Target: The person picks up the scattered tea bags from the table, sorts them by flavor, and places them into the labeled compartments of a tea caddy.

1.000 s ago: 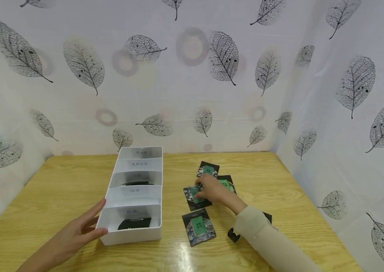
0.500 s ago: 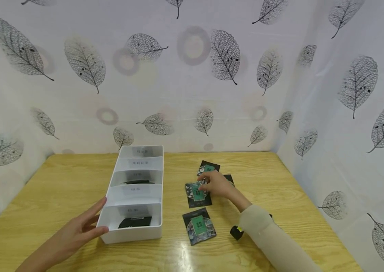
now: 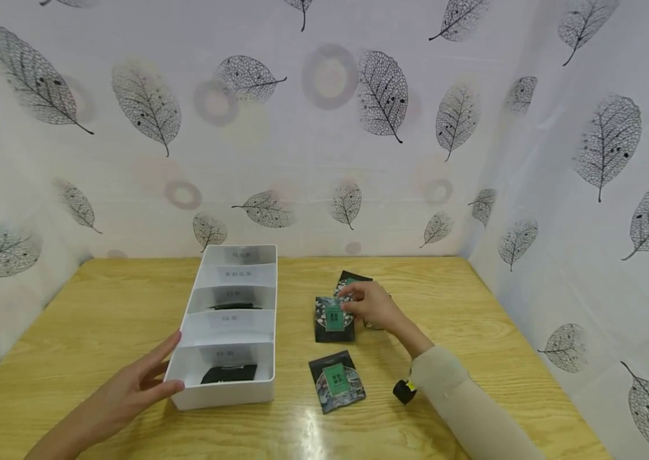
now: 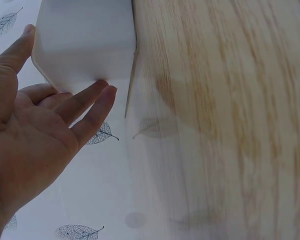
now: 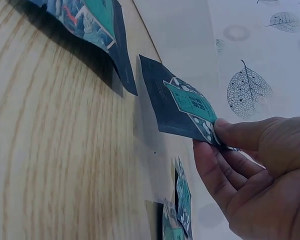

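My right hand (image 3: pixel 373 305) pinches a black tea sachet (image 3: pixel 334 319) with a green label by its edge, thumb on the printed face. In the right wrist view this sachet (image 5: pixel 182 102) is tilted up off the table, fingers behind it. My left hand (image 3: pixel 129 390) rests against the near left corner of a long white divided box (image 3: pixel 223 397), thumb at the front wall and fingers along the side. The left wrist view has the fingertips (image 4: pixel 109 91) touching the box's outer wall (image 4: pixel 85 45). Black packets (image 3: pixel 229 374) lie in the nearest compartment.
Another sachet (image 3: pixel 337 382) lies flat between box and right sleeve (image 3: pixel 462 396). A further sachet (image 3: pixel 349 277) lies behind the held one, and one more (image 3: pixel 372 326) is mostly hidden by the right hand. A dark packet (image 3: pixel 236 306) sits in the box's middle compartment. A leaf-print curtain (image 3: pixel 324 128) hangs behind the table.
The right hand has lifted the sachet from the table, shifting it slightly away and rightward, and the sachet has turned straighter. The left hand and the box stay in place.
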Demonstrator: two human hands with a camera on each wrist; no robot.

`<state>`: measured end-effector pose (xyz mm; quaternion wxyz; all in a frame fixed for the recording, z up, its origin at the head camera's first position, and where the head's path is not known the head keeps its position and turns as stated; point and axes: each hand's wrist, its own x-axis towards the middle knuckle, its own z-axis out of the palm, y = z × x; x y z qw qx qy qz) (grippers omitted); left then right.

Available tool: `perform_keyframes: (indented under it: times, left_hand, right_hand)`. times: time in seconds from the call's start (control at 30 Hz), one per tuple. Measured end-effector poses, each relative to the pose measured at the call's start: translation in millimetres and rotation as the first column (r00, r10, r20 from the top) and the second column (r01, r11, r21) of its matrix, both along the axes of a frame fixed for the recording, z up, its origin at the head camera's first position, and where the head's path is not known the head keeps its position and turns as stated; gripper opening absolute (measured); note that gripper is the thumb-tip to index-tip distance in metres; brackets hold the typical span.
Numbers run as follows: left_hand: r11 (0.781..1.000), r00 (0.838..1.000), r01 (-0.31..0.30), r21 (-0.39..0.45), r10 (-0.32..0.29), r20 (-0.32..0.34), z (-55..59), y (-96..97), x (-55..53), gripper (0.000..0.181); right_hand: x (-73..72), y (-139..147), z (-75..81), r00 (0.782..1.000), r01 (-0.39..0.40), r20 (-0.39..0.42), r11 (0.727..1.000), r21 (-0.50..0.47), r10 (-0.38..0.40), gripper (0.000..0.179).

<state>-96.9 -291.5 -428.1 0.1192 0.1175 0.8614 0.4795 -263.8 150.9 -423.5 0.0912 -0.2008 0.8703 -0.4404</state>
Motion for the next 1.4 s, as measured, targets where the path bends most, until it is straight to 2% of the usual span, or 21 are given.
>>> perform_keyframes:
  times: [0.23,0.63,0.8,1.17,1.4]
  left_hand:
    - [1.000,1.000,0.005,0.009,-0.004,-0.018,-0.8,0.5,1.1,0.082]
    - [0.999,1.000,0.007,0.039,-0.008,0.014,-2.1,-0.1,1.0,0.083]
    - [0.999,1.000,0.011,0.044,-0.012,0.007,-2.3,-0.4,0.7,0.083]
    - [0.999,1.000,0.016,0.046,-0.017,0.016,-1.3,-0.8,0.0,0.083]
    - [0.999,1.000,0.016,0.044,-0.017,0.020,-0.3,-0.6,-0.1,0.082]
  right_hand:
    - [4.3,1,4.7,1.000,0.005,0.002,0.998,-0.064,-0.005,0.023]
    - [12.3,-3,20.3,1.000,0.015,0.025,0.985,-0.173,-0.011,0.025]
    - [15.0,-7,26.9,1.000,0.005,0.020,0.978,-0.211,-0.001,0.027]
    - [22.0,-18,39.5,0.999,0.017,0.040,0.961,-0.275,-0.006,0.028]
    - [26.1,-30,46.6,1.000,-0.008,0.025,0.962,-0.272,0.015,0.029]
